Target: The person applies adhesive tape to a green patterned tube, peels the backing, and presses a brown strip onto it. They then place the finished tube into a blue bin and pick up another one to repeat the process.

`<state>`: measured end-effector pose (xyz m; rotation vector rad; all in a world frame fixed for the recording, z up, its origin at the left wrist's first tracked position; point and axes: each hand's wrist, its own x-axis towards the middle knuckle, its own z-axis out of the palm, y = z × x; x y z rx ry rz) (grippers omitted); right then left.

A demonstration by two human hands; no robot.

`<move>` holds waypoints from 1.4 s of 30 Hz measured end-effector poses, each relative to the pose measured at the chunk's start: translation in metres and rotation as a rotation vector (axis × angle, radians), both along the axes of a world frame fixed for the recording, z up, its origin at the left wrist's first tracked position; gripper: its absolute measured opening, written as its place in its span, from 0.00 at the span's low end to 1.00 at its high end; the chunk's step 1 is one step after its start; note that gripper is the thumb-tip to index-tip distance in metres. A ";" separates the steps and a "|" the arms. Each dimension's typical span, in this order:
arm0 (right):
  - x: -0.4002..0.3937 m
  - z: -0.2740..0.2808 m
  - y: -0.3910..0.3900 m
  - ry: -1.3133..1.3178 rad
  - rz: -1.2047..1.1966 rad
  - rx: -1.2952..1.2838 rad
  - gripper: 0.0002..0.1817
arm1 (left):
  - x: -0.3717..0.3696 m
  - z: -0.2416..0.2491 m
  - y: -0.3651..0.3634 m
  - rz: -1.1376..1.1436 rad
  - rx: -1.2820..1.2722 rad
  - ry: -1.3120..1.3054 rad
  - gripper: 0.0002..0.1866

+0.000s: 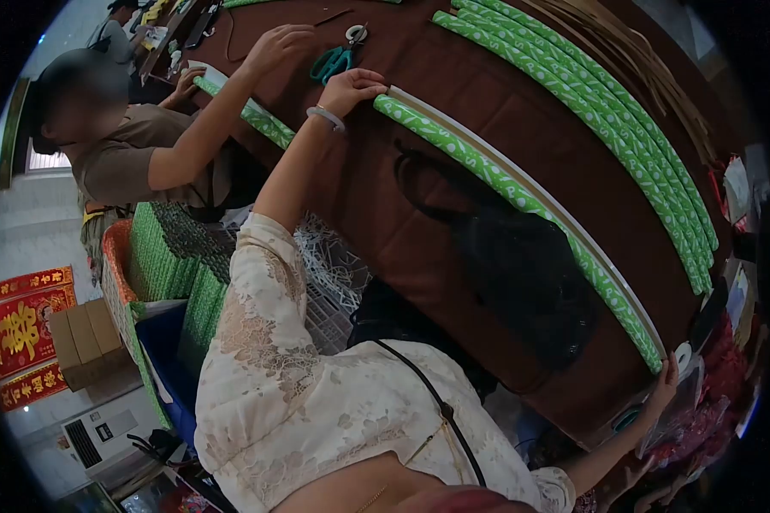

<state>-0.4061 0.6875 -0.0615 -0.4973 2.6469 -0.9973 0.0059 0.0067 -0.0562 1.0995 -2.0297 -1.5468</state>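
A long green roll of wrapping paper (522,201) with white print and a pale strip along its far edge lies across the brown-covered table. My left hand (353,91) is at its upper-left end, fingers together and fingertips on the end. At the lower-right end, my right hand (666,380) pinches the tip between thumb and fingers. A white tape roll (683,356) stands close beside my right hand. Beyond my left hand lie teal-handled scissors (334,63) and another white tape roll (356,34). A black bag (522,282) sits just on my side of the roll.
Several similar green rolls (590,120) lie along the far side, beside brown strips (624,51). At left, a co-worker (137,154) handles another green roll (267,125). Bins of green rolls (158,256) and paper shreds (321,256) are below. Plastic-wrapped red goods (710,402) sit at right.
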 end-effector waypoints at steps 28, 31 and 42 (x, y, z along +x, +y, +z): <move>0.014 0.004 -0.015 -0.085 -0.189 -0.319 0.15 | 0.015 -0.037 -0.048 -0.045 0.015 -0.088 0.15; 0.014 0.004 -0.019 -0.061 -0.204 -0.313 0.15 | 0.016 -0.038 -0.052 -0.028 -0.002 -0.152 0.15; 0.010 0.004 -0.018 -0.113 -0.240 -0.238 0.17 | 0.018 -0.038 -0.058 -0.068 0.100 -0.064 0.16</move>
